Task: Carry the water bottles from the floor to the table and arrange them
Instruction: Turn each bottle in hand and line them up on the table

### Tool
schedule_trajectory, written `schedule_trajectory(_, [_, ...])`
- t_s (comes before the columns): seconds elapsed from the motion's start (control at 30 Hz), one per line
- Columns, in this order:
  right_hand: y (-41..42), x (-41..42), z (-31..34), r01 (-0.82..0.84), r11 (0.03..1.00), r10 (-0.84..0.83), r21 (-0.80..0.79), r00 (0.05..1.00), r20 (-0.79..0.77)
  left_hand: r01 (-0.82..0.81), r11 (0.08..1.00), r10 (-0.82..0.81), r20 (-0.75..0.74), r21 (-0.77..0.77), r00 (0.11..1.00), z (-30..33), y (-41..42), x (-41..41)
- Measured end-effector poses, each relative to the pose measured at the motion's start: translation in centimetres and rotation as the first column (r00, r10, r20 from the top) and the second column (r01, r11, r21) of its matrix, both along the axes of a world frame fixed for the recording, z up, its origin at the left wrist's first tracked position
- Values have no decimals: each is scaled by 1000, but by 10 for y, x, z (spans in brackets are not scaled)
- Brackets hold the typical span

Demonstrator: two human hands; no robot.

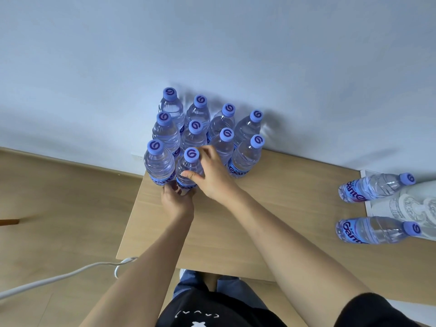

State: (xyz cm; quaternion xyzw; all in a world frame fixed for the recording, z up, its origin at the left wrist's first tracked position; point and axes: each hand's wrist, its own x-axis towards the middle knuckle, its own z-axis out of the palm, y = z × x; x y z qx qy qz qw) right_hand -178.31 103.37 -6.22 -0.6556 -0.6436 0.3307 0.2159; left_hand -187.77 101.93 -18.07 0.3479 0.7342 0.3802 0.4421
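Water bottles (207, 135): ten upright, clustered at 12 o'clock on table (271, 220); two more at 3 o'clock, seemingly upright. Front bottle (188, 171) gripped by left hand (177, 201) and right hand (212, 175).

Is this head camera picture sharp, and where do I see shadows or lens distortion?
Head view: mostly sharp; the bottles throw soft shadows up and right on the wall; wide-angle bending leans the two right-hand bottles outward and curves the table edge; no strong glare.

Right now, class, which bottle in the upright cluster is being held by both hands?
The front-row bottle, second from left: the right hand grips its shoulder, the left hand its base. The rest stand untouched.
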Motion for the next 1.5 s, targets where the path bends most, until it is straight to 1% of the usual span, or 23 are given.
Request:
schedule_trajectory(0.07, [2,0,-2,0,1000,0,-1,1000,4,1,1000,-2,-17,-20,1000,0,2,0])
schedule_trajectory(0.23, [1,-2,-8,28,999,-28,16,1000,-3,37,999,-37,11,-21,999,3,0,0])
schedule_trajectory(0.33, [-1,-5,-7,69,998,-68,9,995,-79,50,999,-49,31,-20,998,10,-5,2])
schedule_trajectory(0.43, [-6,-6,-4,149,989,-146,9,976,-161,112,990,-109,45,-88,993,18,-12,1])
schedule_trajectory(0.57, [-25,5,-3,200,979,-193,24,964,-185,189,972,-185,38,-143,982,24,-27,-1])
schedule_trajectory(0.7, [-52,31,1,286,958,-275,28,940,-200,268,953,-247,149,-143,958,37,-44,12])
schedule_trajectory(0.8, [-73,59,6,361,931,-343,53,917,-205,404,908,-382,176,-109,907,50,-58,33])
schedule_trajectory(0.9, [-98,91,13,436,896,-416,80,890,-187,538,841,-520,191,-59,833,65,-73,61])
schedule_trajectory(1.03, [-135,143,24,530,835,-511,146,847,-149,696,718,-690,155,21,707,85,-95,104])
schedule_trajectory(1.13, [-163,189,36,577,793,-565,194,817,-117,782,620,-784,87,69,614,98,-113,142])
schedule_trajectory(1.23, [-191,233,48,621,752,-612,221,782,-115,834,546,-838,37,81,545,108,-133,181])
schedule_trajectory(1.33, [-217,275,56,652,718,-643,241,755,-126,861,503,-864,24,79,502,115,-154,220])
schedule_trajectory(1.5, [-246,338,66,632,746,-629,212,772,-91,870,486,-874,27,80,486,119,-181,279])
